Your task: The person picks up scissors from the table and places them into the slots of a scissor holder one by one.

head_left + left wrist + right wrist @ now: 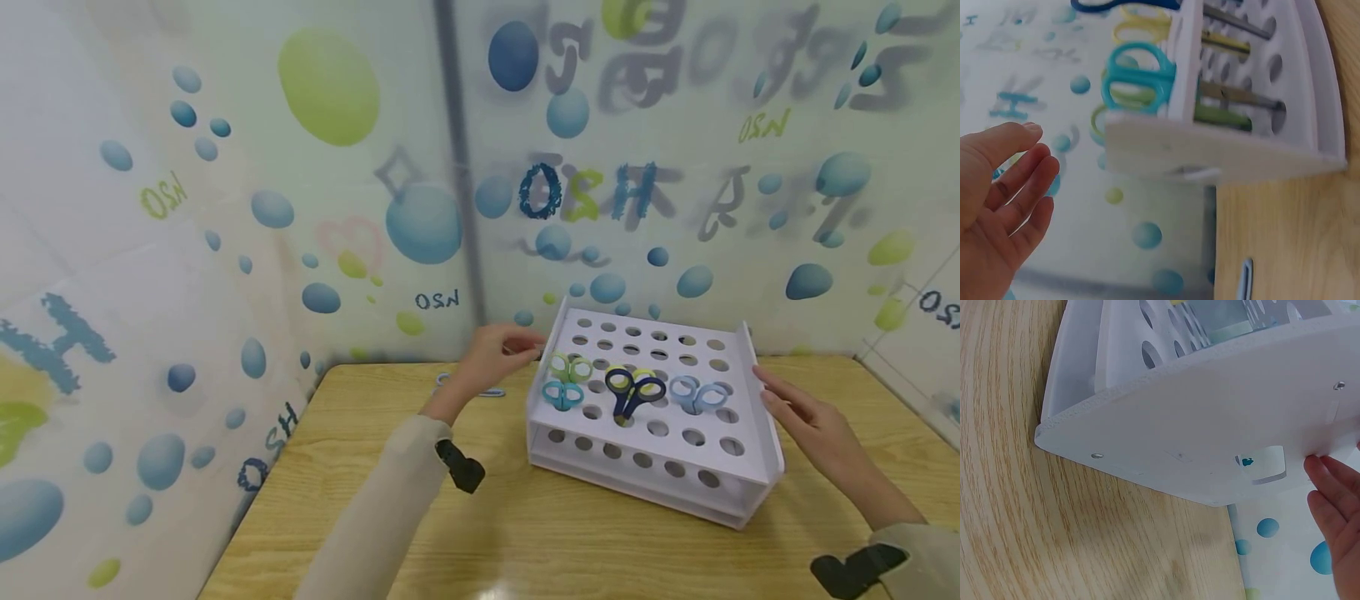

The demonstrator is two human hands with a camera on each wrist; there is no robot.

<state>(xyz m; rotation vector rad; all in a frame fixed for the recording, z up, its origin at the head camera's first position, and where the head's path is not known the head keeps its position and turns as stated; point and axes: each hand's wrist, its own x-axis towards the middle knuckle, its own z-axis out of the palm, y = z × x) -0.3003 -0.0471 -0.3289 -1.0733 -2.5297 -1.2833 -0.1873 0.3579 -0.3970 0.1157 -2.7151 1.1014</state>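
Head view: left hand [491, 354] reaches the rack's [757, 467] far left corner, fingers loosely bent, gripping nothing. On the table [525, 542] the rack holds green scissors [570, 367], teal scissors [562, 394], navy scissors [634, 390] and pale blue scissors [699, 393]. Right hand [813, 425] lies flat against its right wall.

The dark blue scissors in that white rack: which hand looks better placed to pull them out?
Probably the left. The left hand hovers free at the rack's far corner, while the right hand lies flat against its side wall. The dark blue scissors stand mid-rack, so it is close.
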